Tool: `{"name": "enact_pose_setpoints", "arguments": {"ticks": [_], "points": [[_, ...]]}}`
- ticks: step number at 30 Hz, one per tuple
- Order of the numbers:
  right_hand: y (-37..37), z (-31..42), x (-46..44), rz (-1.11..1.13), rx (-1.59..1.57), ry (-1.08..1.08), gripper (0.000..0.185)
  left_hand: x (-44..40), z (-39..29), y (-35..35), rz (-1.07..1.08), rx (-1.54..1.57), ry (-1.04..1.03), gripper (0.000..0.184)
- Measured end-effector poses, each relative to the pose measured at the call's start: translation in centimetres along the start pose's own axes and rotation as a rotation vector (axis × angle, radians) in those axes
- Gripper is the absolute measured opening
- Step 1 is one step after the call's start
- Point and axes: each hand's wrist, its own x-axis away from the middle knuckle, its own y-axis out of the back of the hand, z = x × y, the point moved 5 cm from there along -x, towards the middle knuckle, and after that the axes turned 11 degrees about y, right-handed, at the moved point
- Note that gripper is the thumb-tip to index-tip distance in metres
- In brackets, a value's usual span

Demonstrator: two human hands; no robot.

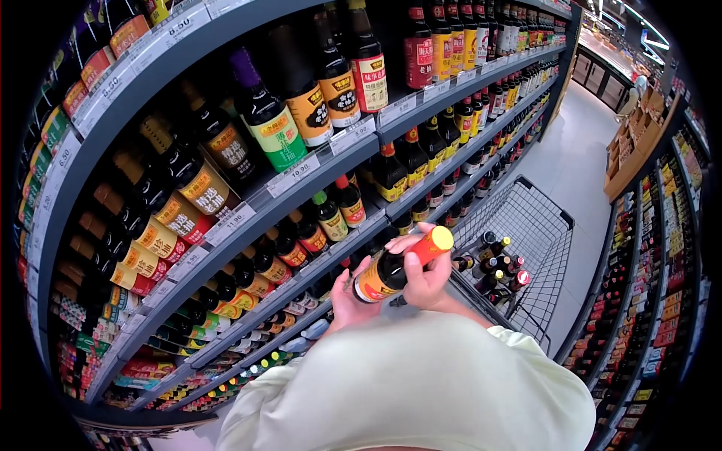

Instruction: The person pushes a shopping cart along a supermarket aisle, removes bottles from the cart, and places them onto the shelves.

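Note:
In front of my chest I hold a dark sauce bottle (389, 269) with an orange label, a red neck wrap and a yellow cap. It is tilted, its cap towards the upper right. My right hand (427, 282) is closed around the neck, thumb on the near side. At the lower end, my left hand (352, 302) cups the base and the label side, its fingers partly hidden behind the bottle. Just beyond my right hand stands a wire shopping cart (555, 259) with several dark bottles (492, 267) inside.
Tall shelves (331, 159) packed with sauce bottles and price tags curve along my left. More stocked shelves (662, 278) line the right side. A cardboard display (635, 143) stands farther up the aisle floor (560, 161), with a cabinet (602, 79) at the far end.

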Motion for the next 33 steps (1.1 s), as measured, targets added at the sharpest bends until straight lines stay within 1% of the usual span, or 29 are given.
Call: {"name": "enact_pose_setpoints", "arguments": {"ticks": [2,3,4,6,7,8,11,14,16,20,23,27,28,30,33], "points": [[-0.5,0.6,0.3,0.120,-0.004,0.069,0.048,0.3,0.1,-0.1,-0.106,0.039,0.006,0.056],[-0.8,0.8,0.4,0.142,-0.014,0.109,0.049,0.1,0.1,0.5,-0.111,-0.005,0.008,0.053],[-1.0,1.1,0.4,0.189,0.003,0.155,0.051,-0.2,0.0,0.5,-0.057,-0.013,0.001,0.050],[-1.1,1.2,0.4,0.163,-0.034,0.239,0.047,-0.4,0.0,0.8,-0.132,0.033,0.045,0.047],[-1.3,1.4,0.3,0.158,-0.087,0.228,0.049,-0.5,0.0,1.0,-0.108,0.037,0.049,0.043],[-1.3,1.4,0.2,0.179,-0.084,0.251,0.051,-1.1,-0.1,1.6,-0.023,-0.004,0.046,0.041],[-1.2,1.5,0.0,0.194,-0.062,0.267,0.051,-1.4,-0.1,2.1,-0.018,0.048,0.057,0.039],[-1.1,1.6,0.1,0.207,-0.027,0.268,0.053,-1.1,0.0,2.1,-0.018,-0.004,0.050,0.037],[-1.3,1.6,0.2,0.315,-0.051,0.278,0.059,-1.2,0.0,2.1,0.012,-0.013,0.056,0.037],[-1.5,1.9,-0.1,0.351,-0.034,0.276,0.061,-0.8,0.0,1.5,0.003,-0.013,0.063,0.037],[-0.9,1.5,0.3,0.239,-0.019,0.297,0.060,-0.7,0.2,1.8,-0.012,-0.013,0.052,0.036],[-0.4,1.4,-0.7,0.072,0.013,0.059,0.056,-0.6,0.5,1.9,-0.058,-0.022,0.100,0.033],[-0.2,1.3,-0.9,0.010,0.000,0.005,0.054,-0.6,0.5,2.0,-0.049,-0.036,0.103,0.039],[0.5,0.7,-0.8,-0.080,-0.084,-0.062,0.052,0.1,0.3,2.1,-0.150,0.022,0.185,0.049],[-0.2,0.5,-0.4,-0.058,-0.072,-0.075,0.051,-0.2,0.5,2.5,-0.174,0.092,0.208,0.053]]}}
